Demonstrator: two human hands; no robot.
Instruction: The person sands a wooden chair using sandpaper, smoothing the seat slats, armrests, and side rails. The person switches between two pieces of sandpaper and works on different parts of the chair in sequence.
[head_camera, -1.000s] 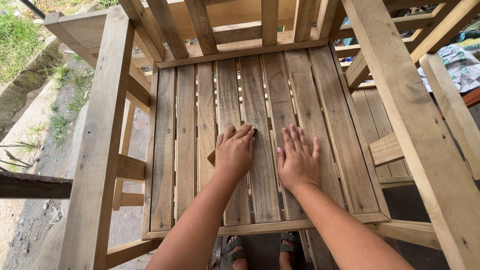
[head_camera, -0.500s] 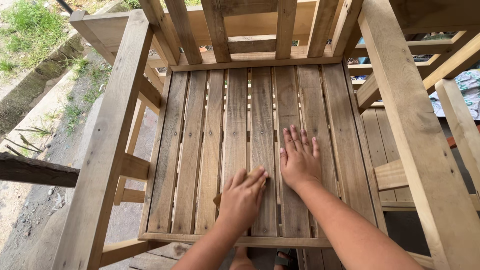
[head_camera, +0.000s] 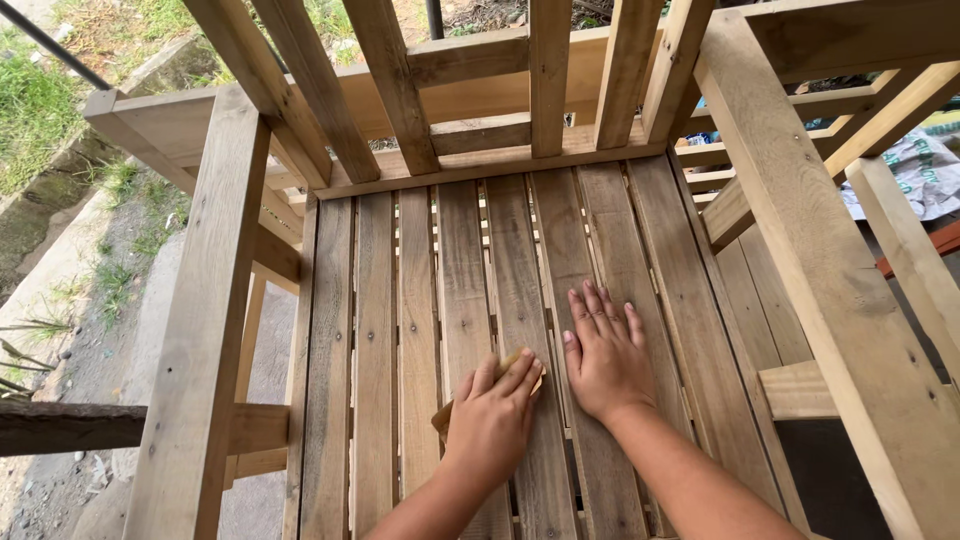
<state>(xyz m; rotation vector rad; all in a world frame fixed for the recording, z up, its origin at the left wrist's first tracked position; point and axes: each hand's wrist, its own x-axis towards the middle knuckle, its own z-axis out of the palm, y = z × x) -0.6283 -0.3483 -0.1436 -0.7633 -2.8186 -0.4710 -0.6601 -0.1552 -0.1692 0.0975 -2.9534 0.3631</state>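
Under my hands the seat slats (head_camera: 500, 290) are bare, unpainted wood, matt and greyish-brown, with long grain lines and a few dark knots showing. My left hand (head_camera: 492, 418) presses a small tan sheet of sandpaper (head_camera: 520, 368) onto one slat; what shows of it looks dull and papery. My right hand (head_camera: 603, 355) lies flat on the same dry wood. The left armrest (head_camera: 205, 300) is paler timber, still rough-sawn in look, with small dark nail or screw heads in it. The back slats (head_camera: 400, 90) are fresher, yellowish wood with no gloss. Beside the chair, the ground (head_camera: 90, 300) is grey, coarse concrete with grass.
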